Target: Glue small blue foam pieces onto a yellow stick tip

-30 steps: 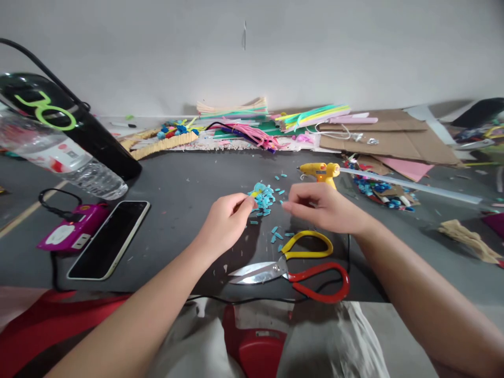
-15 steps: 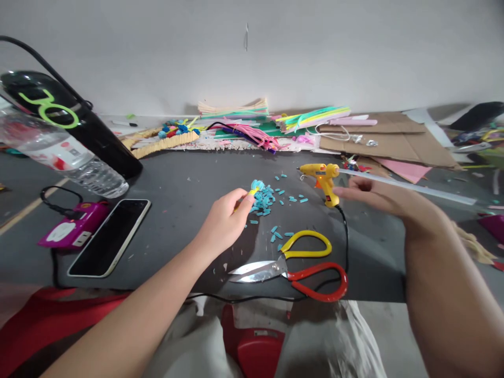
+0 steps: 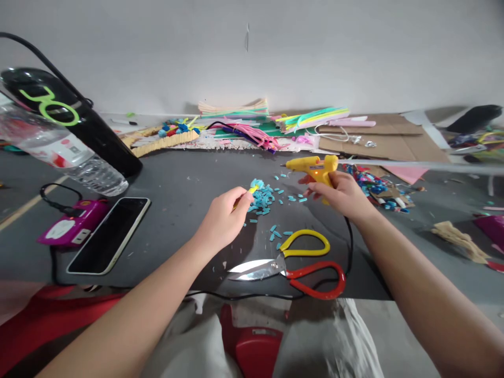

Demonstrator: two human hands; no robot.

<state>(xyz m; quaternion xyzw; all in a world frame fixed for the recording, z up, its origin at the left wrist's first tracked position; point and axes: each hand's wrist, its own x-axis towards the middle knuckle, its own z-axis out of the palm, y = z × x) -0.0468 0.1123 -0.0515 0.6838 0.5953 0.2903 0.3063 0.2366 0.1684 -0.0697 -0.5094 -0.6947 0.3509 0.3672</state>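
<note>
Between the thumb and fingers of my left hand (image 3: 226,218) is a thin yellow stick tipped with a cluster of light-blue pieces (image 3: 256,185). My right hand (image 3: 342,194) is wrapped around the handle of a yellow hot glue gun (image 3: 311,165), its nozzle pointing left and a long translucent glue stick (image 3: 394,165) coming out of its back. Small blue cut pieces (image 3: 263,200) lie heaped just beyond my left fingertips, with several scattered to the right. Nearer me rest large scissors (image 3: 275,266) with one yellow and one red handle loop, blades apart.
At left stand a black cylinder (image 3: 106,142), a plastic water bottle (image 3: 79,157), a purple socket block (image 3: 79,223) and a phone (image 3: 110,236). Pipe-cleaner bundles (image 3: 315,119) and cardboard (image 3: 378,139) line the wall. A black cord (image 3: 350,247) trails from the glue gun.
My right hand has closed around the glue gun's handle and lifted it slightly, shifting it left. A colourful scrap pile behind it now shows. My left hand has stayed almost still.
</note>
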